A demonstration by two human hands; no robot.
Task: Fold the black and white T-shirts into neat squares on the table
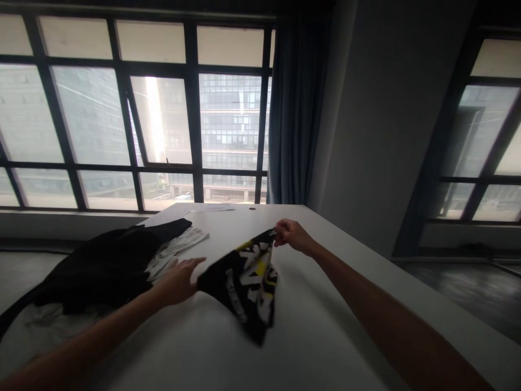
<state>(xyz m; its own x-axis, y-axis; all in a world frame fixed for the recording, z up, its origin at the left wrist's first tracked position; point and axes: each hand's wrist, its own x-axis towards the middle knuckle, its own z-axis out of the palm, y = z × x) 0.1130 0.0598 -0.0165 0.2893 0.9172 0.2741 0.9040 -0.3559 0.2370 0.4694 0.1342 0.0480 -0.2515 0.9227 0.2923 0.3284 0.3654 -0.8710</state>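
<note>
A black cloth [248,282] with white lettering and yellow patches is stretched above the white table, its lower part hanging in a blurred point. My right hand [291,236] pinches its upper right corner between thumb and fingers. At the cloth's left corner is my left hand [179,282], gripping the edge low in the hand while some fingers reach forward past it. Whether the cloth is a whole garment or a folded piece, I cannot tell. To the left of my left hand lies a heap of black clothing [109,260], with light fabric [175,250] under it.
The white table [334,315] runs away from me toward the windows. Papers [211,207] and a small dark round spot [252,208] are at its far end. A blue curtain [291,119] and a grey wall pillar [386,125] stand beyond.
</note>
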